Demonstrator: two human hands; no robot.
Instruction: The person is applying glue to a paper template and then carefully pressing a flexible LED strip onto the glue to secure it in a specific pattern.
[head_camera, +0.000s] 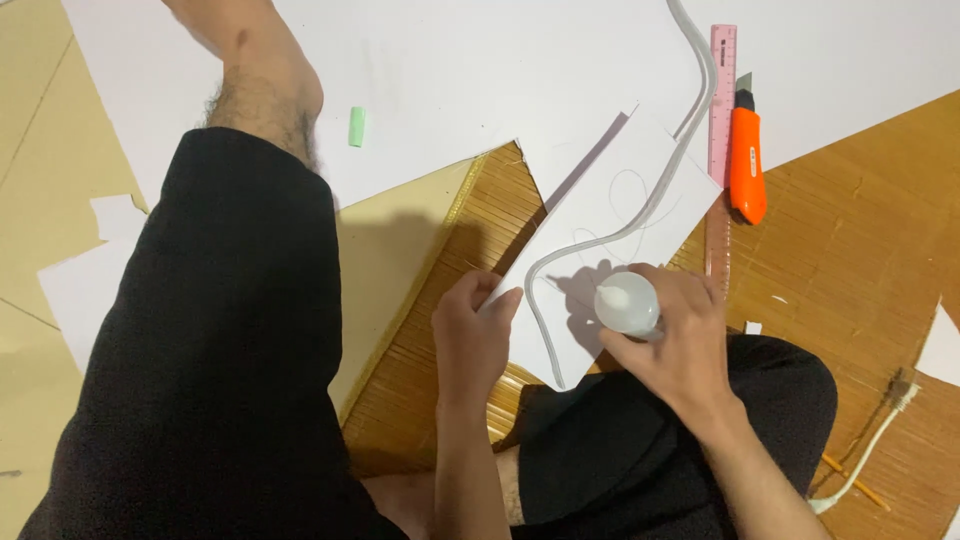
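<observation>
Left hand (472, 335) — fingers pinched on the near edge of a white card (610, 235), steadying it over the lap. Card likely light, flexible, easily creased; best held by its edges. Right hand (668, 335) — fingers wrapped round a small translucent bottle (627, 303), probably slippery. Ruler (721, 105) and orange cutter (746, 155) crowded the right; open mat (850, 250) beyond.

Orange cutter (746, 160); pink ruler (721, 100)

One ruler (722, 100), one orange knife (746, 155), one eraser (356, 126)
</observation>
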